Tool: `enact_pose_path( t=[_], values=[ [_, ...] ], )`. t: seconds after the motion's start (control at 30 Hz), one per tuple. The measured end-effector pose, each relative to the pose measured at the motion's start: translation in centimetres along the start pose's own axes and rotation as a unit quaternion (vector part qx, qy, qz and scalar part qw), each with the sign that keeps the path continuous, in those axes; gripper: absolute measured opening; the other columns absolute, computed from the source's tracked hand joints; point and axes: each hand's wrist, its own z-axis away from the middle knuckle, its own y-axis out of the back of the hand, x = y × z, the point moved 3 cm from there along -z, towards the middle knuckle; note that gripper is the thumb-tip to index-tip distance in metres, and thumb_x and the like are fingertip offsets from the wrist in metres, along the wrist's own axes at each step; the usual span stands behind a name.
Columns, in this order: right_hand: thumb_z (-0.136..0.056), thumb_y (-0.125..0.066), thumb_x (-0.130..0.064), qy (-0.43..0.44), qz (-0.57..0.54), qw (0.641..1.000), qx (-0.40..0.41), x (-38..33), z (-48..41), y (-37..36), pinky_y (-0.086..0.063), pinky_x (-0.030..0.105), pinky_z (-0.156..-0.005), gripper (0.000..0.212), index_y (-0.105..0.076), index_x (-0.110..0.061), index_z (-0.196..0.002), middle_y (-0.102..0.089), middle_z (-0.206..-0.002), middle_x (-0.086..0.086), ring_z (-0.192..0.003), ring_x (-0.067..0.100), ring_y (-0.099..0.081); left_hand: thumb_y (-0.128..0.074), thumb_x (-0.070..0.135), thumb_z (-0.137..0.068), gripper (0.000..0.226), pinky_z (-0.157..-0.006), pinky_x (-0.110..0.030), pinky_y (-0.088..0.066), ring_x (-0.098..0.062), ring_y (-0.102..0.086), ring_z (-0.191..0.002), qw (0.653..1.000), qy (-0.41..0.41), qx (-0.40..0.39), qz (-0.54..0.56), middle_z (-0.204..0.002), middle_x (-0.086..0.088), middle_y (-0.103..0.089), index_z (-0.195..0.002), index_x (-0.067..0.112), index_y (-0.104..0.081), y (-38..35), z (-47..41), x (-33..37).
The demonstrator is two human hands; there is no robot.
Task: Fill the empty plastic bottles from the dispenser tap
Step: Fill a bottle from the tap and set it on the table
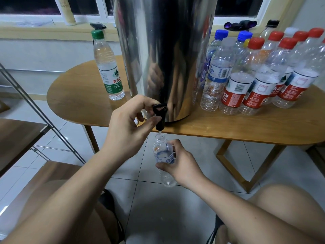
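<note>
So that water drops straight into its open neck, the right hand [181, 164] wraps the bottle [164, 161] below the counter's [79, 88] front edge while left-hand fingers [128, 125] pinch the tap [159, 115].

A plain home room: white tiled floor [175, 205], oval wooden table [228, 124] before a window sill [44, 28], metal-framed shelf [35, 110] at near left.
</note>
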Motion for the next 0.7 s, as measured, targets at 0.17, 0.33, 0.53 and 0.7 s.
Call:
enact_pose_path(
  t=[0.17, 0.33, 0.53, 0.7],
  values=[
    [-0.084, -0.090, -0.035, 0.001, 0.020, 1.000, -0.001, -0.23, -0.05, -0.35, -0.040, 0.001, -0.070, 0.070, -0.048, -0.028, -0.140, -0.059, -0.105, -0.019, -0.091, 0.007, -0.059, -0.081, 0.000, -0.094, 0.024, -0.075, -0.037, -0.052, -0.019, -0.065, -0.089, 1.000, 0.004, 0.001, 0.001, -0.095, 0.001, -0.071, -0.110, 0.016, -0.074, -0.01, 0.06, -0.03],
    [-0.083, -0.090, -0.039, 0.002, 0.026, 1.000, -0.001, -0.13, -0.09, -0.66, -0.041, 0.008, -0.071, 0.073, -0.047, -0.027, -0.141, -0.063, -0.118, -0.010, -0.099, 0.013, -0.061, -0.081, 0.001, -0.094, 0.022, -0.075, -0.039, -0.052, -0.018, -0.064, -0.088, 1.000, 0.005, 0.001, -0.002, -0.095, 0.001, -0.070, -0.110, 0.015, -0.074, -0.03, 0.04, -0.07],
    [-0.085, -0.089, -0.037, -0.009, 0.027, 1.000, -0.004, -0.02, -0.19, -0.64, -0.039, 0.004, -0.070, 0.071, -0.046, -0.027, -0.141, -0.062, -0.119, -0.008, -0.102, 0.014, -0.061, -0.081, 0.002, -0.094, 0.023, -0.076, -0.043, -0.053, -0.022, -0.066, -0.092, 1.000, 0.011, 0.000, 0.002, -0.096, 0.000, -0.072, -0.111, 0.016, -0.074, -0.06, 0.04, -0.21],
    [-0.085, -0.089, -0.036, -0.006, 0.024, 1.000, 0.000, -0.04, -0.40, -0.76, -0.039, 0.002, -0.070, 0.070, -0.046, -0.027, -0.140, -0.061, -0.117, -0.010, -0.100, 0.013, -0.059, -0.081, 0.002, -0.094, 0.023, -0.075, -0.041, -0.053, -0.021, -0.066, -0.091, 1.000, 0.013, 0.002, 0.003, -0.096, 0.000, -0.072, -0.111, 0.015, -0.074, -0.06, 0.07, -0.19]
  ],
)
